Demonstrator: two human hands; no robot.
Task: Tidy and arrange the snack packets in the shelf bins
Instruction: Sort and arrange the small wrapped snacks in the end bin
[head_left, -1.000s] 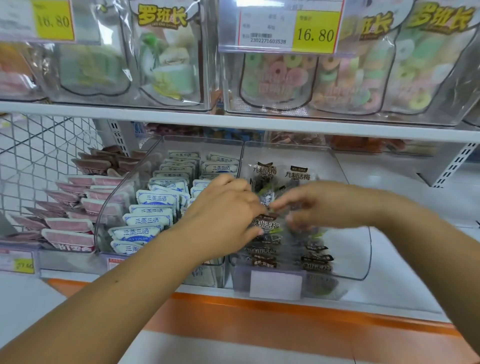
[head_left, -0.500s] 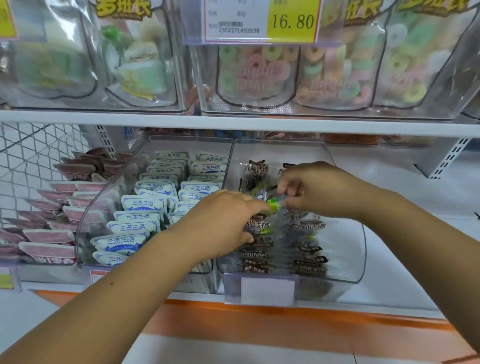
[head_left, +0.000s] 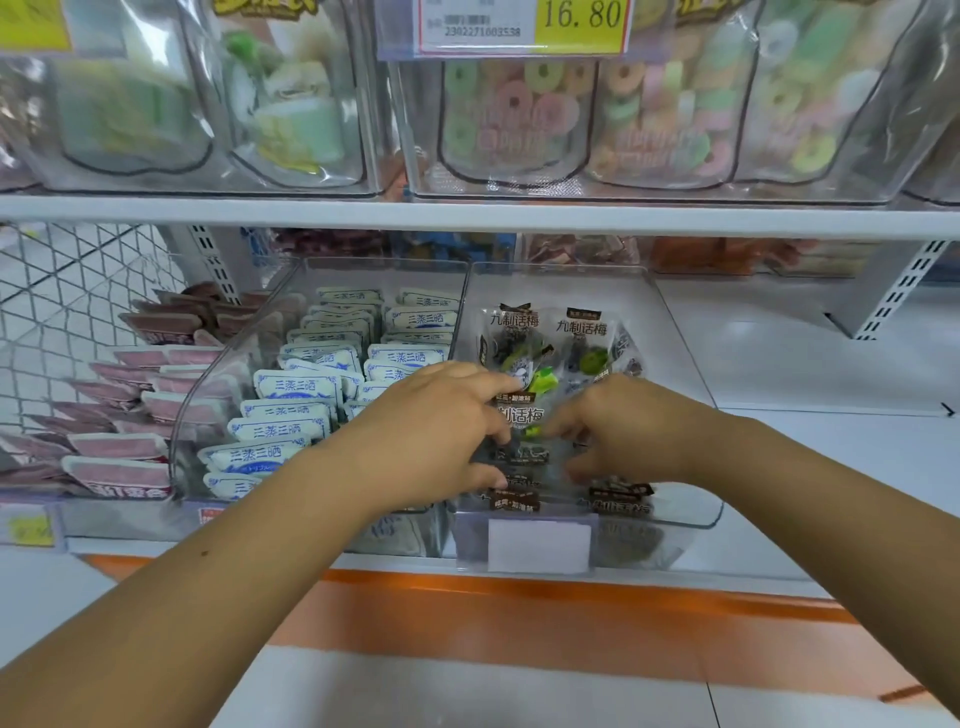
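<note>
Left hand (head_left: 436, 431): grip pinches plum packet (head_left: 521, 414), centre frame.
Right hand (head_left: 628, 434): just right of it; grip curled, hold unclear.

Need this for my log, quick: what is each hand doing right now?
Left hand: fingers curled round the plum packets.
Right hand: grips the same plum packets.

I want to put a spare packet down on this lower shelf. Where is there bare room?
The white shelf is bare right of the plum packet bin, up to the slotted upright. Crowded: the left hand and right hand grip plum packets inside that bin, and the blue-and-white packets and pink packets fill the left side.
</note>
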